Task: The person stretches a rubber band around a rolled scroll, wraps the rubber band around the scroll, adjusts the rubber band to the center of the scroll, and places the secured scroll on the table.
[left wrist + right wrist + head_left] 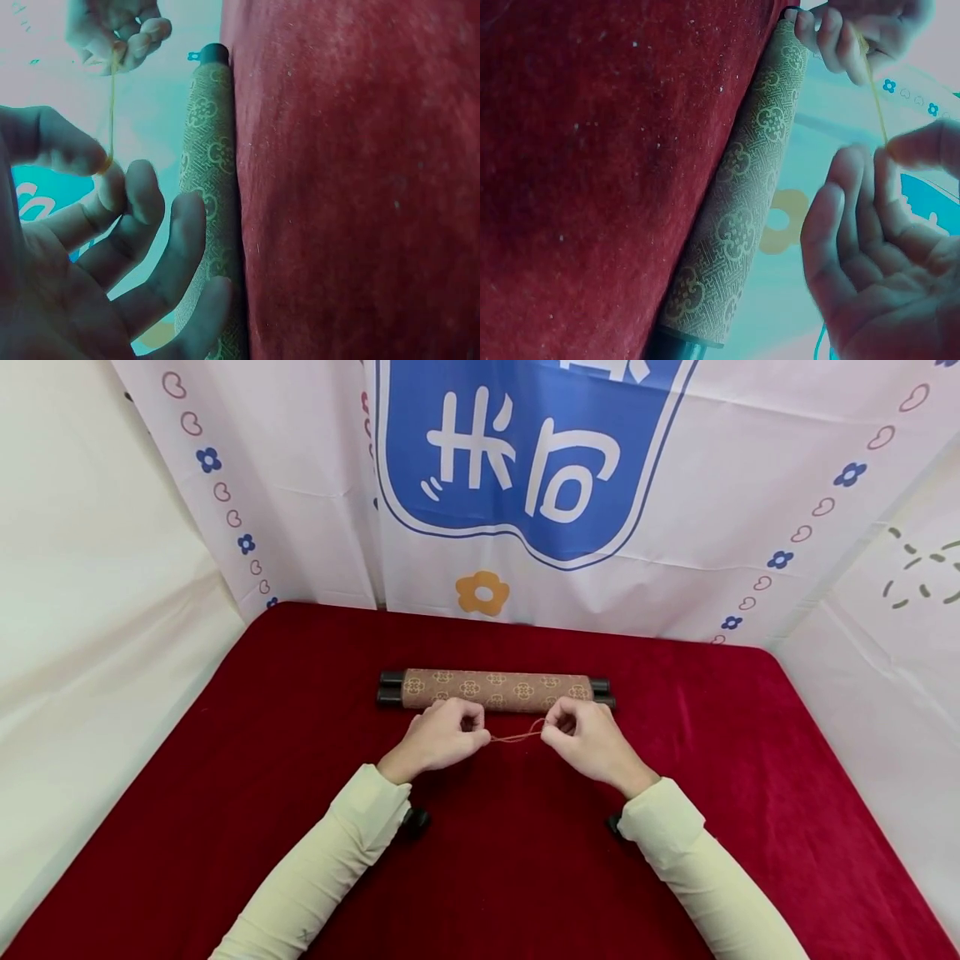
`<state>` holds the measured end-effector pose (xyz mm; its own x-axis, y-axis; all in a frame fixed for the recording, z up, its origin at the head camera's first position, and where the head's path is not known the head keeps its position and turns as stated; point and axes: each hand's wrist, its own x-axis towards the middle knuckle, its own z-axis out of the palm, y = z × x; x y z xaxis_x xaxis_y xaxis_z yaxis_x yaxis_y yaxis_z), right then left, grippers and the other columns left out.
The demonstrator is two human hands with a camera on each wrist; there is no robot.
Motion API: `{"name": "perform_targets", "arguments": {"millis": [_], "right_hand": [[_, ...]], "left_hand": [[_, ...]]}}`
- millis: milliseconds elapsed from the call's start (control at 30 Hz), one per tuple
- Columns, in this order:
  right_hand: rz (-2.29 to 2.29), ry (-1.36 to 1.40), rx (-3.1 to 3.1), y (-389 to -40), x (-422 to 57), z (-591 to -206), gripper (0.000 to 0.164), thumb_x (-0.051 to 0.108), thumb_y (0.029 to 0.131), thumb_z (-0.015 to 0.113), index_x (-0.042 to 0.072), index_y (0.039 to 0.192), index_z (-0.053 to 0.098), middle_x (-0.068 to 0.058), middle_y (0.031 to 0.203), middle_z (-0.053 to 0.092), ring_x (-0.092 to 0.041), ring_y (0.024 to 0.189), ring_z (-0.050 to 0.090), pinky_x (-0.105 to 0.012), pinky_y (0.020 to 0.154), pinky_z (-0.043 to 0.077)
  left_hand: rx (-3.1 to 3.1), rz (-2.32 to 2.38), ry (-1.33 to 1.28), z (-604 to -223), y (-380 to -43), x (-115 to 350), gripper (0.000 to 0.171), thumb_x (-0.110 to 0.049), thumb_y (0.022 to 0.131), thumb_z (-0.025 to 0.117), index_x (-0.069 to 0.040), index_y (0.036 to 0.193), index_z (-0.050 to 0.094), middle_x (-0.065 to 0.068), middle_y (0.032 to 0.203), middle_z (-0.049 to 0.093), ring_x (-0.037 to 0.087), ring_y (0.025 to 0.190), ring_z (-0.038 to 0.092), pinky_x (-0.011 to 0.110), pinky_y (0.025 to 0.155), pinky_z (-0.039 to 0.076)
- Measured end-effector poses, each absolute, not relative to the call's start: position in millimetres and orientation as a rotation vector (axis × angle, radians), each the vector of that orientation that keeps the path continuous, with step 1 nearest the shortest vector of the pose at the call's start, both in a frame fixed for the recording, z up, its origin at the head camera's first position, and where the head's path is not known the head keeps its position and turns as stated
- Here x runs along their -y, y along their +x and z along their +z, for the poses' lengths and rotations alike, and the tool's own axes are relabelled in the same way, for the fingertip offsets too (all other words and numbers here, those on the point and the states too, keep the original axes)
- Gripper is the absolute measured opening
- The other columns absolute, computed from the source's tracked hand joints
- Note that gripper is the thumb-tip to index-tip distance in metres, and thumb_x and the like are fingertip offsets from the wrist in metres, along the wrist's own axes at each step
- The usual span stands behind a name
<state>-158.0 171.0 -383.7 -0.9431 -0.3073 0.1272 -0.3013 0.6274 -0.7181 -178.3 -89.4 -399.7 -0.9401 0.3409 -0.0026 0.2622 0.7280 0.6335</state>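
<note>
Red cloth covers the surface (510,881) before me, with pale fabric walls rising around it. Between thumb and forefinger, my left grip (444,735) pinches one end of a thin orange cord (516,738); my right grip (592,739) pinches the other end in the same way. On both sides the remaining fingers are loosely bent, holding nothing. From the head view, the cord spans the gap between my two grips in more than one strand, with a small arc beside the right one.

Just beyond the cord lies a brown patterned roll (498,689), crosswise on the surface, with gold flower motifs along it and a pair of dark rod ends sticking out at each side. My knuckles overlap its near edge in that view; whether they touch it I cannot tell.

Pale sleeves (367,802) cover my forearms, and a dark object (415,822) sits at the left cuff. Behind the surface hangs a white cloth (315,527) bearing a blue emblem (540,393) with white characters and, lower down, an orange flower (468,596).
</note>
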Motion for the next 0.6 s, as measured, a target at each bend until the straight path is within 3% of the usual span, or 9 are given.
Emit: {"name": "perform_targets", "arguments": {"millis": [200,433,600], "right_hand": [[-1.229,-0.444,-2.879,-159.8,-181.5,-381.5,0.008,0.012,0.090,0.062,0.017,0.086,0.067,0.000,0.076,0.066,-0.015,0.061,0.059,-0.030,0.066,0.050],[-1.263,-0.525,-2.814,-159.3,-178.0,-385.0,0.009,0.011,0.091,0.066,0.017,0.089,0.071,0.001,0.084,0.071,-0.014,0.075,0.065,-0.028,0.071,0.053],[-1.308,-0.545,-2.782,-158.7,-176.6,-384.0,0.007,0.012,0.092,0.068,0.017,0.091,0.073,0.001,0.089,0.074,-0.013,0.080,0.069,-0.027,0.073,0.055]], "left_hand": [[-2.849,0.989,0.460,-398.7,-180.0,99.6,0.016,-0.028,0.084,0.063,-0.026,0.069,0.064,-0.004,0.071,0.059,0.016,0.063,0.052,0.036,0.059,0.040],[-2.758,1.092,0.560,-399.5,-179.2,92.0,0.011,-0.027,0.088,0.063,-0.025,0.077,0.064,-0.005,0.071,0.059,0.014,0.063,0.051,0.033,0.062,0.042],[-2.703,1.128,0.673,-401.3,-178.4,83.6,0.006,-0.023,0.087,0.065,-0.025,0.081,0.066,-0.007,0.075,0.064,0.010,0.067,0.058,0.030,0.067,0.048]]}}
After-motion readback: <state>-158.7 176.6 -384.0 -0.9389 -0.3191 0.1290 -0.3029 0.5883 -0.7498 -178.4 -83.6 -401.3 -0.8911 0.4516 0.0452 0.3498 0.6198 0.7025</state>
